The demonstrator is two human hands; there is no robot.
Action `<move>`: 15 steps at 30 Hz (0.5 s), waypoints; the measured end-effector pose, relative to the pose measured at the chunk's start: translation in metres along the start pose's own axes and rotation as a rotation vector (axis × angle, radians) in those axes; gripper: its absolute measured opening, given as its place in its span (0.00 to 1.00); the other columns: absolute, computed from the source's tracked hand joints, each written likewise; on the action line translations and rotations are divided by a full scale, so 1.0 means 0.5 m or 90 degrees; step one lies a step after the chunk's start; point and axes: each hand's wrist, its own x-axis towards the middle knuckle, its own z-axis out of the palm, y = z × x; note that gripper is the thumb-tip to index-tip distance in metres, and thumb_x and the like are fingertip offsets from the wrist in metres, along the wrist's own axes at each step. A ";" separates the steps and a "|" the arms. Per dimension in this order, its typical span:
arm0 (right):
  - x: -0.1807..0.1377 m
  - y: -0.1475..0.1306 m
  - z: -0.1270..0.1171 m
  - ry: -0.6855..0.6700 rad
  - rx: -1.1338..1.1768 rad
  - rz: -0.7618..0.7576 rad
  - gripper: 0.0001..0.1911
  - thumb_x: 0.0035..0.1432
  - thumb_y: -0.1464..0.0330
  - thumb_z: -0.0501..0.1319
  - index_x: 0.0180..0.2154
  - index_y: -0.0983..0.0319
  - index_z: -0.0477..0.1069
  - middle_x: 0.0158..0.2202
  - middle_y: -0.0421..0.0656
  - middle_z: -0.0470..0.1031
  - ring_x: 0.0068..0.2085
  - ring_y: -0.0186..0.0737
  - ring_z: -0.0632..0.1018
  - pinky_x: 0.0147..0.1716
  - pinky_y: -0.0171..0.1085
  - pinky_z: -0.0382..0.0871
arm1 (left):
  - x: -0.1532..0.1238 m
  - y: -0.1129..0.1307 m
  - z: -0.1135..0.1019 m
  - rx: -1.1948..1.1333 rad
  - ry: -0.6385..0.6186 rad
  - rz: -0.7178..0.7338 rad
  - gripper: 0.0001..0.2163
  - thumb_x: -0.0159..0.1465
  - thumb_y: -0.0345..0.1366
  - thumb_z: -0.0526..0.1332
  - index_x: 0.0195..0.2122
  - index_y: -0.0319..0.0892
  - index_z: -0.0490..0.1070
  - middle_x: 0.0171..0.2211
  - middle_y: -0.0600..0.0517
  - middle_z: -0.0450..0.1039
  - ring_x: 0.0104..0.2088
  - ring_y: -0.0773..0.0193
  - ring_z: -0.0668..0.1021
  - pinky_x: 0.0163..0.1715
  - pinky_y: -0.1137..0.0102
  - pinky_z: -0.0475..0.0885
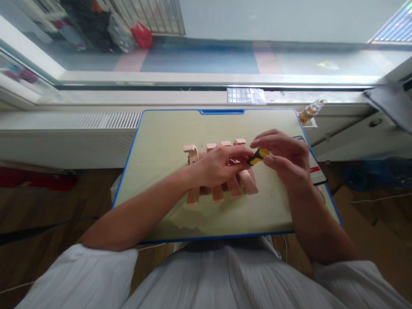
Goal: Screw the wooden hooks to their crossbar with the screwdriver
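A short screwdriver handle (258, 157), black with a yellow end, is held above the right side of a wooden piece. My left hand (227, 164) pinches the dark end between thumb and fingers. At the yellow end, my right hand (283, 156) has its thumb and fingers apart, with the thumb close beside the handle; whether it touches is hard to tell. Below my left hand stands the light wooden assembly (193, 155), with several curved, rib-like slats; the hand covers its middle. Any screwdriver tip is hidden.
The pale folding table (167, 128) has a blue rim. A tablet or phone (317, 174) lies partly under my right forearm. A bottle (311, 111) stands beyond the right back corner. On the windowsill lies a clear plastic packet (246, 95). A radiator (109, 120) runs behind the table.
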 end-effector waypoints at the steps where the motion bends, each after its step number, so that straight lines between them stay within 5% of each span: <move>1: -0.001 -0.003 -0.001 -0.005 0.003 0.004 0.11 0.63 0.60 0.74 0.47 0.52 0.89 0.45 0.46 0.84 0.44 0.48 0.81 0.39 0.47 0.75 | 0.000 0.002 -0.004 0.011 -0.008 -0.003 0.11 0.74 0.36 0.65 0.55 0.41 0.82 0.54 0.46 0.86 0.56 0.57 0.85 0.60 0.64 0.79; 9: -0.001 0.004 0.007 0.018 0.010 -0.028 0.09 0.59 0.69 0.77 0.42 0.52 0.85 0.40 0.43 0.82 0.39 0.45 0.80 0.34 0.45 0.73 | 0.003 0.017 -0.012 -0.012 -0.028 -0.003 0.12 0.74 0.36 0.66 0.56 0.40 0.83 0.53 0.46 0.86 0.54 0.58 0.86 0.58 0.65 0.79; 15: -0.002 0.022 0.008 0.019 0.045 -0.044 0.17 0.54 0.71 0.81 0.40 0.50 0.77 0.41 0.40 0.81 0.38 0.44 0.79 0.33 0.45 0.73 | 0.003 -0.020 0.003 -0.082 0.020 -0.005 0.14 0.72 0.39 0.70 0.55 0.38 0.82 0.51 0.43 0.86 0.50 0.58 0.87 0.54 0.64 0.82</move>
